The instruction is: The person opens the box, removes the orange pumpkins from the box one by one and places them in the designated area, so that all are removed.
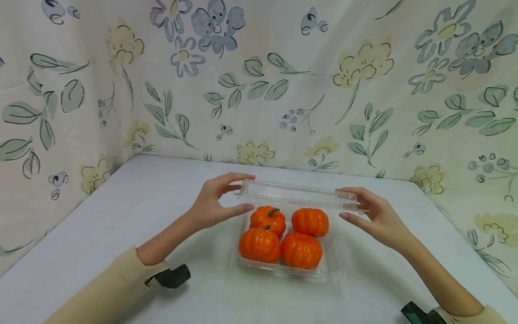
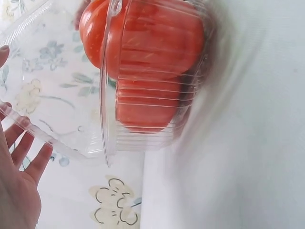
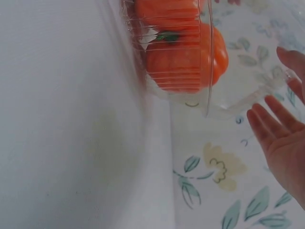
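Note:
A clear plastic clamshell container (image 1: 332, 258) holds several orange toy pumpkins (image 1: 301, 250), some with green stems. Its hinged lid (image 1: 291, 193) is raised and tilted over the far side. At the lid's left end, my left hand (image 1: 212, 202) grips the edge, thumb on the near side and fingers behind. My right hand (image 1: 376, 216) holds the right end in the same way. The left wrist view shows the left fingers (image 2: 35, 155) along the lid's rim. In the right wrist view, the right fingertips (image 3: 269, 112) lie at the lid's edge.
The container stands on a white table (image 1: 182, 288). A floral curtain (image 1: 259, 112) hangs behind the table and along its sides. Black wrist devices (image 1: 174, 276) are strapped at both beige sleeves (image 1: 109, 288).

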The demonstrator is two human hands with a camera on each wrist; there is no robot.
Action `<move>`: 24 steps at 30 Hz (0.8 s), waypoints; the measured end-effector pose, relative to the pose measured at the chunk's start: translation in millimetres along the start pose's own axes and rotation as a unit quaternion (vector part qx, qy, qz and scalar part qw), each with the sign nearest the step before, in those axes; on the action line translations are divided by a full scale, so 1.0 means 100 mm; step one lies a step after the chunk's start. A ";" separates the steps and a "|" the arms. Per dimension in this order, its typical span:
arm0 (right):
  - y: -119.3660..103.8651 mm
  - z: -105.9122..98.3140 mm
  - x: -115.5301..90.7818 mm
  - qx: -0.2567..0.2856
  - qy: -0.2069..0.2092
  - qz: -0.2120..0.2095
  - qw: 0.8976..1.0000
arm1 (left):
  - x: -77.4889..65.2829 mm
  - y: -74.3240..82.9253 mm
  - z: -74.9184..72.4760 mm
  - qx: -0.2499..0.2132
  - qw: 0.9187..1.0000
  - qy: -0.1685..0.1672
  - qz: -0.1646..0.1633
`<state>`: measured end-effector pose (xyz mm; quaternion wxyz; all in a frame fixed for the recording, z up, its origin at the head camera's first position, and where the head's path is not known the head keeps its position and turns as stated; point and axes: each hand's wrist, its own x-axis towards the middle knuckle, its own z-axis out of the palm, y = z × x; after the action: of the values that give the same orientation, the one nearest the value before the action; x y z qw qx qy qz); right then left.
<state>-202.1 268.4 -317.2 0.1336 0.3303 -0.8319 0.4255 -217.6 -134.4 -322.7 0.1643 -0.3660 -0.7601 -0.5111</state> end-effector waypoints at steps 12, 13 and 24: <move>0.10 0.02 0.09 0.088 0.014 0.009 0.996 | 0.09 -0.08 0.03 -0.011 0.998 0.009 -0.058; 0.11 0.02 0.10 0.092 0.016 0.008 0.996 | 0.10 -0.09 0.03 -0.011 0.998 0.011 -0.058; 0.20 0.06 0.17 0.131 0.027 -0.007 0.991 | 0.18 -0.22 0.07 -0.030 0.997 0.014 -0.063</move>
<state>-227.5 264.7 -324.2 0.1151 0.3392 -0.7625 0.5387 -245.1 -125.4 -329.1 0.1307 -0.3149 -0.7636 -0.5483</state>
